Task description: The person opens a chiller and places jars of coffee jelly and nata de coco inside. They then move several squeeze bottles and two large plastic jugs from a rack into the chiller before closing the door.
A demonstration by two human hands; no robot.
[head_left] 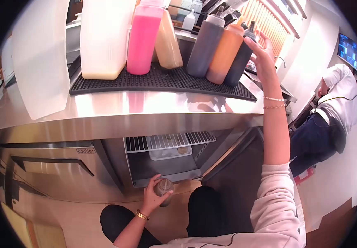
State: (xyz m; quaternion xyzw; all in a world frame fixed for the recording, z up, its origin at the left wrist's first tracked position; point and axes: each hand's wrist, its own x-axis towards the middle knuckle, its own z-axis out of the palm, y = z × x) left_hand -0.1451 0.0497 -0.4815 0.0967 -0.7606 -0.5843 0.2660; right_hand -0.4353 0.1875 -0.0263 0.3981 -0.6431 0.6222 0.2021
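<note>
My left hand (153, 196) is wrapped around a squat clear bottle (164, 188) with a greyish-brown look, low in front of the open chiller and between my knees. My right hand (263, 56) reaches up to the counter, its fingers curled around the upper part of a dark squeeze bottle (240, 60). That bottle stands at the right end of a black rubber mat (166, 84). Beside it are an orange squeeze bottle (227, 53) and a dark grey one (205, 46).
A pink bottle (144, 41), a tan bottle (168, 45) and a tall whitish container (104, 41) share the mat. Below the counter, the chiller shows a wire shelf (139, 144) and a white tray (157, 155); its door (232, 177) stands open. Another person (327, 111) bends at right.
</note>
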